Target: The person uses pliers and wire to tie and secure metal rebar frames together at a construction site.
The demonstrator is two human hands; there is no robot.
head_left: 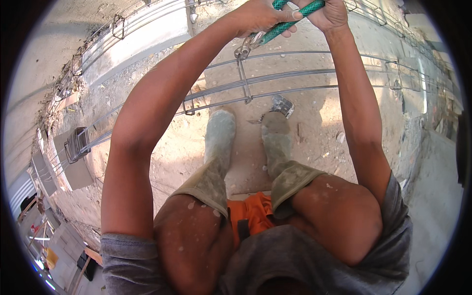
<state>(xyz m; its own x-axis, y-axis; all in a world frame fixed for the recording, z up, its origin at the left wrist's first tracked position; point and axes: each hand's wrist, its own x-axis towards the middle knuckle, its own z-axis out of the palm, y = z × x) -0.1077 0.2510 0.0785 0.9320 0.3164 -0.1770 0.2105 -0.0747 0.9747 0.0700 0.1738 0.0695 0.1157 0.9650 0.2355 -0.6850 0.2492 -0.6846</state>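
A pair of steel pincers with green grips (280,30) is held out in front of me at the top of the view. My left hand (260,17) closes round the grips, its thumb lying across one of them. My right hand (330,14) grasps the far end of a grip, partly cut off by the upper edge. The jaws of the pincers meet the rebar cage (275,76) at the top of a bent stirrup (244,81). Whether a tie wire sits in the jaws is too small to tell.
My boots (220,135) stand on the dusty ground just before the cage. A crushed dark scrap (282,105) lies beside the right boot. Stacked stirrups (76,145) hang at the cage's left end. Beyond are a concrete block (137,42) and another rebar cage (118,27).
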